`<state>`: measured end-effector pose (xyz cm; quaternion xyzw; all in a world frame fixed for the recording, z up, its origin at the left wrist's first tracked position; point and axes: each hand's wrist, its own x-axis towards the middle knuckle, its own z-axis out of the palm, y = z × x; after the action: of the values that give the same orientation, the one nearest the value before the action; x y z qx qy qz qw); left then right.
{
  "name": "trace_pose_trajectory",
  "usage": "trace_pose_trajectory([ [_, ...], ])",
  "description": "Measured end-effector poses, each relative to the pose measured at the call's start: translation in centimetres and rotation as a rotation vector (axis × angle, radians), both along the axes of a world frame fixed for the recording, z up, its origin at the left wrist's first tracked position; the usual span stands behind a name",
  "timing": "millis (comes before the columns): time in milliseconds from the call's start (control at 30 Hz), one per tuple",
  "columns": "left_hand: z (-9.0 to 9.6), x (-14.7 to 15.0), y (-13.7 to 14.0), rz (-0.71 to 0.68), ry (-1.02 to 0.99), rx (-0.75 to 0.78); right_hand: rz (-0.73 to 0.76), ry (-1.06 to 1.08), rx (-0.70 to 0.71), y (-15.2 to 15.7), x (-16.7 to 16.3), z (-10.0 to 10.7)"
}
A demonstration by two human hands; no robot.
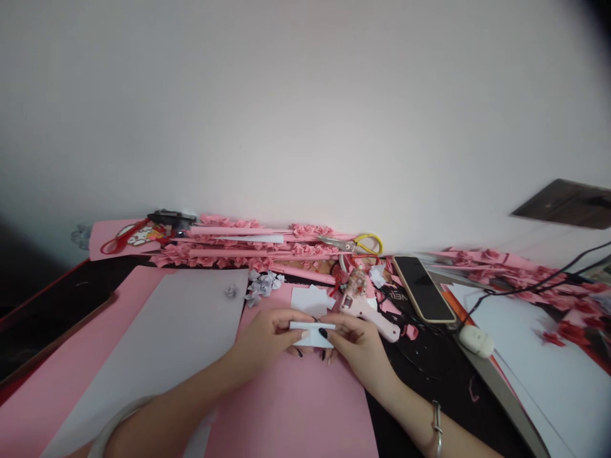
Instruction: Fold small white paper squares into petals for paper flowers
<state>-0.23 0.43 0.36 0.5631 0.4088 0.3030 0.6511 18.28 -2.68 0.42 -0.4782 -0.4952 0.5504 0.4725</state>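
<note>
Between my two hands is a small white piece of paper (pixel 311 337), its far edge folded or rolled into a narrow strip. My left hand (pixel 270 337) pinches the paper's left end, thumb on top and fingers beneath. At the right end, my right hand (pixel 356 343) grips it the same way, with a dark-nailed thumb on the face. Both hands are over a pink sheet (pixel 296 407). Just beyond them lie more small white paper pieces (pixel 308 298) and a pale pink glue gun (pixel 367 312).
Small white paper flowers (pixel 262 286) sit left of centre. Pink paper-flower stems (pixel 229 251) line the wall, with yellow-handled scissors (pixel 356 243) on top. A phone (pixel 422 289), an earbud case (pixel 476 341) and white sheets (pixel 539 356) lie to the right. Large white paper (pixel 153 337) covers the left.
</note>
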Motion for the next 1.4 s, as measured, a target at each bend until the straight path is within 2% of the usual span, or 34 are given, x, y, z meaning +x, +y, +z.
trace_pose_trajectory([
  [433, 0.05, -0.21, 0.20, -0.002, -0.062, -0.041, 0.053, 0.041, -0.018, 0.18, 0.26, 0.18],
  [767, 0.13, -0.33, 0.17, 0.002, -0.068, -0.048, 0.059, 0.098, -0.015, 0.30, 0.43, 0.01],
  [1400, -0.24, -0.37, 0.37, -0.001, -0.051, -0.040, 0.038, 0.073, -0.010, 0.29, 0.37, 0.02],
])
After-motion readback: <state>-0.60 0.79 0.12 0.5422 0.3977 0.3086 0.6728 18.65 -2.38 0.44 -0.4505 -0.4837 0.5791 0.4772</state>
